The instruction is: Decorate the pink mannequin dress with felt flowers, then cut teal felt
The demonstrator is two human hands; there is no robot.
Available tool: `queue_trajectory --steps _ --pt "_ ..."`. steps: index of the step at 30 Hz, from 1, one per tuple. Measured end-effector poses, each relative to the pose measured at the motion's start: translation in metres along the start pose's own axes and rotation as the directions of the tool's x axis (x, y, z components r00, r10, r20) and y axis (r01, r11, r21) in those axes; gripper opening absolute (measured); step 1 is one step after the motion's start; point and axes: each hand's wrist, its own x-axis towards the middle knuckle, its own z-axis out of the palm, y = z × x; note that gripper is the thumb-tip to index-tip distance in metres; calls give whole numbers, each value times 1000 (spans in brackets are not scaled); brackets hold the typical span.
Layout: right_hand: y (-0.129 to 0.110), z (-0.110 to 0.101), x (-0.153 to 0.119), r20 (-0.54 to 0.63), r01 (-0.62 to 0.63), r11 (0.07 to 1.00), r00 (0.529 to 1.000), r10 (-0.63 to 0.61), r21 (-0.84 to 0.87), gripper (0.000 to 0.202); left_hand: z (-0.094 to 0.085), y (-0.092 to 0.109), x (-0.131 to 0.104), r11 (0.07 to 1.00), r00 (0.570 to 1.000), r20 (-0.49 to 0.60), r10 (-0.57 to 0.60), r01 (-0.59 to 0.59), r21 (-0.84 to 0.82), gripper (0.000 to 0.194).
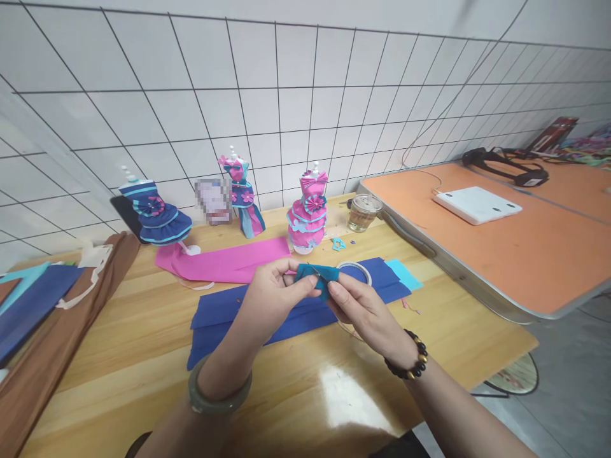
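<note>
A small teal piece (326, 273) of folded material is held between both hands above the table. My left hand (281, 289) pinches its left side, with the thumb on top. The right side is gripped by the thumb and fingers of my right hand (360, 305). A thin dark line crosses the piece, too small to make out. Beneath the hands lies dark blue material (224, 324), with a roll of white tape (366, 272) on it by the right hand. A pink sheet (229, 261) lies behind the left hand.
Three small dress forms, one blue (165, 222), one multicoloured (245, 197) and one pink (308, 213), stand along the wall. A lidded cup (363, 213) is at the back. Brown cloth (62, 343) lies left. An orange table (458, 254) at right bears a white device (477, 203).
</note>
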Motion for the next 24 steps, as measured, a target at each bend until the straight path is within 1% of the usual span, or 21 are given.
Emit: queue_trajectory --steps 4,12,15,18,21,24 --pt "-1 0 1 -12 7 999 1000 -7 -41 34 0 -1 0 1000 1000 5 2 -2 -9 10" --pt "-5 2 -1 -50 2 1000 999 -2 13 37 0 -5 0 1000 1000 -10 -21 20 -23 14" --pt "-4 3 0 -68 -4 1000 998 4 11 39 0 -7 1 999 999 -17 -43 43 -15 16" --pt "-3 3 0 -77 -9 1000 997 10 24 39 1 -6 1 999 999 -33 -41 42 7 17" --pt "-2 4 -1 -69 -13 998 997 17 66 39 1 -6 1 999 999 -39 -20 21 42 16" --pt "-1 6 -1 -64 -33 986 997 44 161 39 1 -7 2 996 999 -38 16 -13 85 16"
